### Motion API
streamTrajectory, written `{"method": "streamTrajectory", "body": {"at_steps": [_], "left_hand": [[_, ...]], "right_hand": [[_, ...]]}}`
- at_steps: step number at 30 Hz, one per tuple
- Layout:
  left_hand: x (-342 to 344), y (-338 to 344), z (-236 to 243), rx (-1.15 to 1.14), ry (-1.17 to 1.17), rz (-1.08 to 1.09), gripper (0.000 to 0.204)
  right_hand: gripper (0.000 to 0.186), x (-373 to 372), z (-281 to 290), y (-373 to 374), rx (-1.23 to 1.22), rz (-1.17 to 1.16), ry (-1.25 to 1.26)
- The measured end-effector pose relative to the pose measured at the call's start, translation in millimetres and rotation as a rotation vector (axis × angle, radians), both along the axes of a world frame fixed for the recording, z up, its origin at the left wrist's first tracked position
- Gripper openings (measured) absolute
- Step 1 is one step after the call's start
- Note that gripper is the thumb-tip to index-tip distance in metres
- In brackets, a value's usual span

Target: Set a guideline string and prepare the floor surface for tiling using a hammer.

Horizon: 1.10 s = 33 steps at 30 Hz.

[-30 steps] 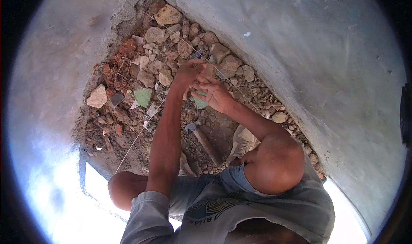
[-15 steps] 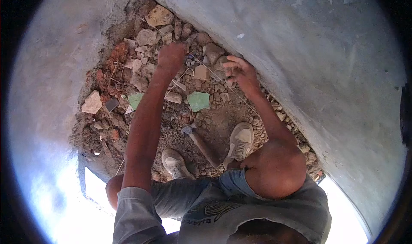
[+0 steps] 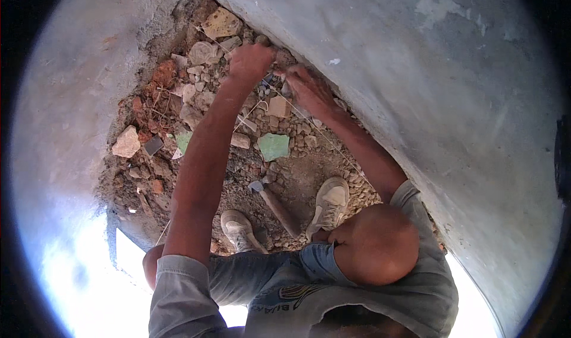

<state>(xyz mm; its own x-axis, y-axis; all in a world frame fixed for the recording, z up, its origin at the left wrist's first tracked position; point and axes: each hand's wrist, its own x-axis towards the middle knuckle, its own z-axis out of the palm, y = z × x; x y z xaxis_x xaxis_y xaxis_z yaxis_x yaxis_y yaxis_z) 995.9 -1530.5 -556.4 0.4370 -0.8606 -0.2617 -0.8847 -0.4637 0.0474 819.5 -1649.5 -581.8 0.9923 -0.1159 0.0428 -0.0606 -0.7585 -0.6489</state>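
My left hand (image 3: 252,62) is closed low over the rubble near the far corner, and the back of the hand hides whatever its fingers hold. Just to its right, my right hand (image 3: 307,90) bends down over a grey stone (image 3: 287,90) beside the wall. Its fingers curl around the stone, which is mostly covered. A thin white string (image 3: 315,127) runs taut and slanting across the rubble, passing below both hands. Closer to me lie a tan brick piece (image 3: 278,106) and a green flat tile piece (image 3: 273,146).
Smooth grey walls (image 3: 428,100) rise on both sides and meet at the far corner. A hammer (image 3: 278,208) lies between my shoes (image 3: 331,200). Broken stones, reddish rubble (image 3: 163,76), a yellowish stone (image 3: 222,24) and a pale stone (image 3: 126,141) cover the ground.
My right hand has moved left and away from me, from open above the rubble down onto the stone. My left hand has shifted slightly right and farther away.
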Motion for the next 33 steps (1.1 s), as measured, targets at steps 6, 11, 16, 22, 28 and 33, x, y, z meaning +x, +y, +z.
{"method": "streamTrajectory", "body": {"at_steps": [6,11,16,22,28,33], "left_hand": [[-8.0,-11.7,16.6,0.082,-0.066,-0.063,0.021],[-14.3,13.8,31.4,-0.273,0.075,-0.040,0.030],[-33.9,63.0,19.0,-0.346,0.360,0.082,0.037],[-77.0,79.2,10.7,-0.389,0.318,0.337,0.029],[-124.8,52.8,29.0,0.088,0.277,0.461,0.025],[-158.2,52.1,27.7,-0.060,0.334,0.433,0.028]], "right_hand": [[0.048,6.1,-15.7,3.1,-0.511,0.012,0.004],[0.035,-1.1,-20.9,4.5,-0.516,-0.082,-0.045],[0.028,-17.6,-5.8,13.2,-0.369,-0.222,0.219],[0.024,-30.7,10.7,29.9,-0.455,-0.259,0.203],[0.024,-34.5,12.6,41.3,-0.602,-0.243,0.181],[0.024,-32.7,13.2,41.4,-0.216,-0.326,0.205]]}}
